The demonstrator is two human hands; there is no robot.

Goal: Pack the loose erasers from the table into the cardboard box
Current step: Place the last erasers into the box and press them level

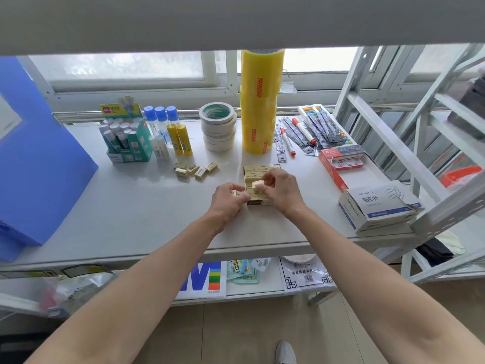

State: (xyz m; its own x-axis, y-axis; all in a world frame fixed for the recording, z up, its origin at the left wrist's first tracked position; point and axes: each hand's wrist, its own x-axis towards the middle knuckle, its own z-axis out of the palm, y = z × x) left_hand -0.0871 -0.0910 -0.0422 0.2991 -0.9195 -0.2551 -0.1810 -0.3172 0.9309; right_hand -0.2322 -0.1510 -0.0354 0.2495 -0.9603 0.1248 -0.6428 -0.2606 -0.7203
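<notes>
A small open cardboard box [258, 171] lies in the middle of the white table, with rows of cream erasers packed inside. My right hand [279, 187] hovers over the box, its fingertips pinching one cream eraser [257, 184]. My left hand [228, 199] rests against the box's left side and is curled around another eraser [234, 193], which shows only partly. Several loose erasers [195, 169] in printed sleeves lie in a cluster to the left of the box.
Glue sticks [181, 139], a green display box [128, 143], masking tape rolls [217, 127] and a tall yellow tape stack [259, 101] stand behind. Markers [288, 140], a red box [341, 164] and a paper-clip carton [378, 208] lie right. A blue folder [34, 153] leans left.
</notes>
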